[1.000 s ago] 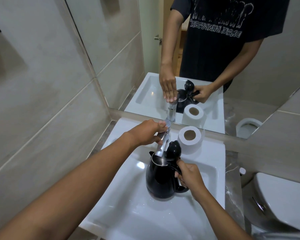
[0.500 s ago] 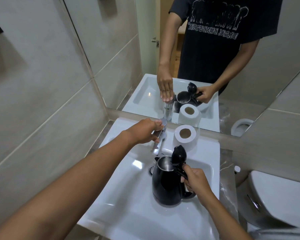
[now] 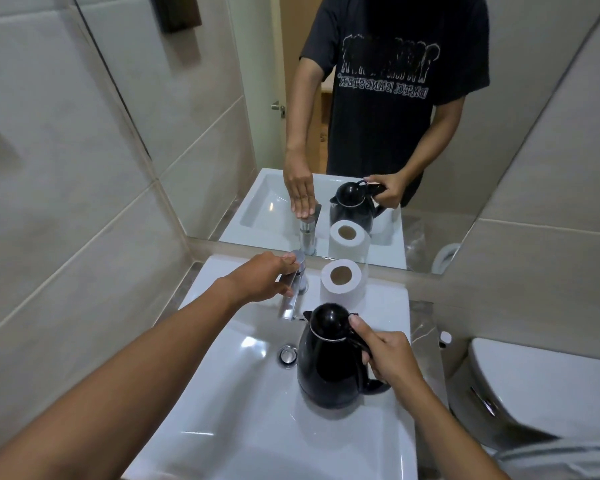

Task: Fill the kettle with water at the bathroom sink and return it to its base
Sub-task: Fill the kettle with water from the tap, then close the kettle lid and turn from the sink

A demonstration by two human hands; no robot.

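A black kettle point(image 3: 328, 362) hangs upright over the white sink point(image 3: 229, 403), its lid down. My right hand point(image 3: 388, 355) grips its handle, thumb on the lid's rear edge. The kettle sits right of the chrome tap point(image 3: 291, 299), whose spout ends beside the kettle's lip. My left hand point(image 3: 264, 277) rests on the tap's lever, fingers curled over it. No water stream is visible. The kettle's base is not in view.
A toilet-paper roll point(image 3: 342, 280) stands on the sink's back ledge, right of the tap. The drain point(image 3: 287, 353) lies left of the kettle. A mirror point(image 3: 361, 116) rises behind the sink. A toilet cistern point(image 3: 534, 386) is close on the right; tiled wall on the left.
The kettle has moved out from under the spout toward the right and nearer me, and its lid, open before, is now down. My left hand stays on the tap lever.
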